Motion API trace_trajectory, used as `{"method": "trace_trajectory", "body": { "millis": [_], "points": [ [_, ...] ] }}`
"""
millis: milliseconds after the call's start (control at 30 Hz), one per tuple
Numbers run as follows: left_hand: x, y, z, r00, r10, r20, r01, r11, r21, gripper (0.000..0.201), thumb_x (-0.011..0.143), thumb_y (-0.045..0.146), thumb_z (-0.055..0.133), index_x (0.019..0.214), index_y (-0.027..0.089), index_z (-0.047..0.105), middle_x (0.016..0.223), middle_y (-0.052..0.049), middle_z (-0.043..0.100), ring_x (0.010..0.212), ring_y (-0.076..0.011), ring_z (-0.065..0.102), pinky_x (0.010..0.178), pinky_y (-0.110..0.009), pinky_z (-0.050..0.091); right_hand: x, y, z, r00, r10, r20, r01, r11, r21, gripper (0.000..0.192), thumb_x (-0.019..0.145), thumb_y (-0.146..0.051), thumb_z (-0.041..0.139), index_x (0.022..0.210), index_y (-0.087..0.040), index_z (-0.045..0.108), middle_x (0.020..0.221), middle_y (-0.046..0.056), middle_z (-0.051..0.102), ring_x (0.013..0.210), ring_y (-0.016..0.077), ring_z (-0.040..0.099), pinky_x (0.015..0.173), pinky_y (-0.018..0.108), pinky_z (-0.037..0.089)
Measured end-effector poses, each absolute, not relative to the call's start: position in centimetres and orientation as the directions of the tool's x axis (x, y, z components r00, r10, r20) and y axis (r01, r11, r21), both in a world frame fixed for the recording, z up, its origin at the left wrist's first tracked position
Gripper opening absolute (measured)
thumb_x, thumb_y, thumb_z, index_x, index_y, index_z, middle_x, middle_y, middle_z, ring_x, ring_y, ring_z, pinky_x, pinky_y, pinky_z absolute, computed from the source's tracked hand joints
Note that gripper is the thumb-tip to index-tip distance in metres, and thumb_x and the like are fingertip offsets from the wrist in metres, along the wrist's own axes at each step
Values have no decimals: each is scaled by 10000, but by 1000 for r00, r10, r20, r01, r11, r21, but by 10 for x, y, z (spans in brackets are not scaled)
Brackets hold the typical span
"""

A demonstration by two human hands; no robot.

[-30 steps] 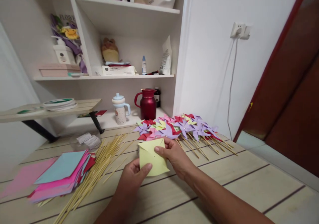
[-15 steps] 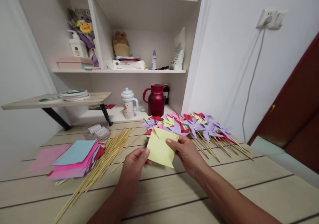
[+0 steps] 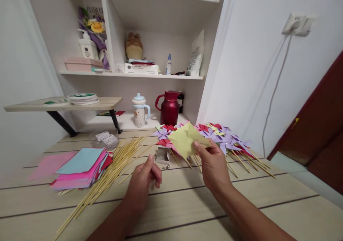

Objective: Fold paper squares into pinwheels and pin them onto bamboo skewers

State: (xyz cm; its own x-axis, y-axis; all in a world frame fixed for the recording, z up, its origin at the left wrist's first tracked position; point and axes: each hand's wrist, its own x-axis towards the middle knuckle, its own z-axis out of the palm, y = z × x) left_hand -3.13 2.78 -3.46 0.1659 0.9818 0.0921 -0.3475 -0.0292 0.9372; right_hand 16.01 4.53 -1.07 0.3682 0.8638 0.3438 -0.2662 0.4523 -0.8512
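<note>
The right hand (image 3: 213,162) is pinching a yellow paper square (image 3: 187,138) by its near edge between thumb and fingers, lifting it clear of the table (image 3: 241,194) so that its cut corners are flopping free. The left hand (image 3: 146,175) is hanging beneath, loosely curled and gripping nothing that shows, just short of a small tin (image 3: 162,156) probably holding pins, though its contents are too small to tell. The paper is hiding part of the pinwheels (image 3: 222,135); the sticks (image 3: 112,173) are running out of view.

a home room. white shelves (image 3: 150,76) hold a plush toy (image 3: 134,46), a flask (image 3: 169,108) and a child's cup (image 3: 139,110). craft paper (image 3: 80,164) covers the wooden surface (image 3: 187,201).
</note>
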Motion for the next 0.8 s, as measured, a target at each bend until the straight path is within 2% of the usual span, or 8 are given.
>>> {"method": "trace_trajectory", "body": {
  "millis": [67,133,200,300,433,600,667,800],
  "points": [
    [-29,25,-32,378,926,11,-448,173,877,632,875,632,420,621,135,716,697,-100,704,633,-179,624,669,-302,461,160,40,-9,276,781,560,-50,594,-803,71,767,-239,739,827,-278,740,1040,35,712,1039,252,613,881,385,479],
    [-28,25,-30,474,880,-28,-538,314,782,660,872,673,363,920,148,760,1018,-135,741,921,-249,665,840,-363,468,158,33,-8,39,702,711,139,701,-700,129,794,-183,692,807,-292,761,1230,49,631,1173,285,542,955,438,442],
    [-30,26,-26,492,870,-30,-606,367,706,651,861,686,369,1094,188,717,1199,-108,694,1110,-273,610,941,-393,435,155,28,-7,-125,637,761,239,763,-600,219,805,-131,664,830,-318,774,1327,38,562,1255,294,476,1021,470,391],
    [-36,29,-22,531,847,14,-642,392,659,703,843,704,373,1174,163,677,1264,-119,659,1205,-293,559,1013,-386,389,153,27,-8,-222,615,756,274,784,-557,253,817,-115,655,860,-333,777,1379,33,503,1296,293,436,1054,475,365],
    [-43,35,-23,545,835,75,-669,379,640,706,862,668,389,1273,136,606,1299,-140,633,1222,-299,549,1044,-376,354,156,35,-9,-271,643,717,222,766,-603,214,856,-161,635,852,-323,774,1366,38,482,1280,277,457,1047,447,396],
    [-46,36,-29,550,835,0,-596,393,700,672,880,627,412,1202,87,649,1185,-180,689,1061,-294,645,944,-374,429,160,41,-13,-333,647,686,169,756,-632,163,859,-215,658,823,-318,780,1333,45,489,1287,265,449,1065,422,401],
    [-46,35,-31,538,843,-22,-547,369,751,619,867,593,485,1192,96,659,1149,-182,704,1002,-296,667,882,-374,462,161,42,-15,-345,643,684,161,758,-632,165,862,-258,661,760,-308,781,1320,50,495,1285,276,450,1076,432,389],
    [-44,34,-32,472,882,-3,-456,247,855,422,807,358,690,1159,124,685,1093,-160,730,961,-267,682,850,-333,476,162,43,-18,-310,654,690,159,752,-640,213,881,-289,634,727,-306,781,1301,54,501,1251,280,472,1052,445,404]
  ]
}}
